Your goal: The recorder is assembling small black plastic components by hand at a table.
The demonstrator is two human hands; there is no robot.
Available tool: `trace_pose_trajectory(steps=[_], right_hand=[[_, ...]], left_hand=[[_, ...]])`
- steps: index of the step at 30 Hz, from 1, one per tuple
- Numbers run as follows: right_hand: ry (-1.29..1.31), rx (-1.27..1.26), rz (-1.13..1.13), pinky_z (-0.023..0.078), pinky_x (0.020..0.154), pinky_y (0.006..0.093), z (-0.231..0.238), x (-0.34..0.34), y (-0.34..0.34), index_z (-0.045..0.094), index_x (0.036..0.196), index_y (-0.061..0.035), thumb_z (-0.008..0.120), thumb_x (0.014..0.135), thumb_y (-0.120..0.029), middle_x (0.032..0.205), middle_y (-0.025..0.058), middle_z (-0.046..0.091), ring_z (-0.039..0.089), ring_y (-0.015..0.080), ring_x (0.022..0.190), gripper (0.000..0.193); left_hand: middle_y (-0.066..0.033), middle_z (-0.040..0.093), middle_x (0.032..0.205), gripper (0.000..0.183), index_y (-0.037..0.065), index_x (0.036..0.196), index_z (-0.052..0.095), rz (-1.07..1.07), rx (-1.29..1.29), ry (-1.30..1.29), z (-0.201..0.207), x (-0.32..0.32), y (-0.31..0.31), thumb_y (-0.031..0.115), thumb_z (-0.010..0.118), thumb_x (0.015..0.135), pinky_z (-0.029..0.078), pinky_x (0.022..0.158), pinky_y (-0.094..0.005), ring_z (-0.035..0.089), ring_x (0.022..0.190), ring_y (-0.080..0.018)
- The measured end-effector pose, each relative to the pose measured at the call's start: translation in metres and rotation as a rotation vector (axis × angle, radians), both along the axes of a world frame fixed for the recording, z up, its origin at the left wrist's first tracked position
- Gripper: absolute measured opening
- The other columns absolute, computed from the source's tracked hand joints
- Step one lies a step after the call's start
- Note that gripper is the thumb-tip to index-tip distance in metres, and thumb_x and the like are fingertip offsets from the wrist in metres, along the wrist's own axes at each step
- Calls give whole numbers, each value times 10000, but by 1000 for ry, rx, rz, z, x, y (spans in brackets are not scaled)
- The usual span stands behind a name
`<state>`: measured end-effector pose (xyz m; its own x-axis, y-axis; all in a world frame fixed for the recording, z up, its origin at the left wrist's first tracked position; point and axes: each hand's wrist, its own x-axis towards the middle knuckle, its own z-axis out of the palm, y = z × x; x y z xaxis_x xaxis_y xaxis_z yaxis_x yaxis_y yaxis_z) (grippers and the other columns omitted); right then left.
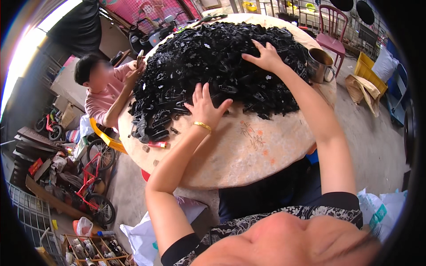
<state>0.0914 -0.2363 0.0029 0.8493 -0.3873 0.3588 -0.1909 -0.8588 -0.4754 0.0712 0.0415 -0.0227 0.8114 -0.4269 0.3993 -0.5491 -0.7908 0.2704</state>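
Black pieces (191, 62) are heaped at upper centre, overlapped by the spread left hand (206, 107) below and spread right hand (269, 59) rightward

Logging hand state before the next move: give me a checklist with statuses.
1. Bare left hand open, fingers spread: ok.
2. Bare right hand open, fingers spread: ok.
3. Either hand touching the heaped small black plastic-looking parts: cannot tell.
4. Parts well clear of the pale round tabletop's left rim: not ok, some lie close.
5. Shiny silver metal mug upright: ok.
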Motion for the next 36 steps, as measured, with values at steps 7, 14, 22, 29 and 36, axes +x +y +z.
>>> trace_pose_trajectory(steps=[7,14,22,29,36], right_hand=[[-87,21,45,326,1053,438,4,15,8,468,1352,-223,520,619,-840,1421,347,228,320,445,1304,960],[-145,6,124,370,1026,398,-2,3,2,521,1296,-151,542,691,-764,1322,326,404,435,402,1234,862],[-194,138,214,379,1017,369,-7,-3,8,585,1220,-79,621,714,-635,1311,229,475,469,334,1217,753],[-193,94,339,359,1037,370,-2,-16,37,660,1125,-195,661,704,-516,1374,249,393,441,362,1236,530],[-104,-94,444,385,964,523,4,-38,90,656,1113,-243,634,753,-435,1375,137,412,406,362,1225,409]], left_hand=[[-197,457,1308,675,139,1294,508,89,53,52,29,13,-48,618,481,819,288,1002,-531,350,1212,-445],[-169,434,1263,388,47,1020,586,41,242,-321,35,46,-72,391,566,843,272,995,-538,337,1238,-351],[-183,459,1308,350,31,960,478,-392,-163,-450,31,127,-78,364,553,885,280,1040,-502,398,1230,-372],[-132,546,1261,479,146,1280,502,-355,9,-79,74,159,-114,452,425,920,327,1032,-433,434,1237,-310],[-87,311,1477,920,259,1443,286,-208,426,176,98,154,-154,779,473,708,172,1103,-537,310,1352,-292]])
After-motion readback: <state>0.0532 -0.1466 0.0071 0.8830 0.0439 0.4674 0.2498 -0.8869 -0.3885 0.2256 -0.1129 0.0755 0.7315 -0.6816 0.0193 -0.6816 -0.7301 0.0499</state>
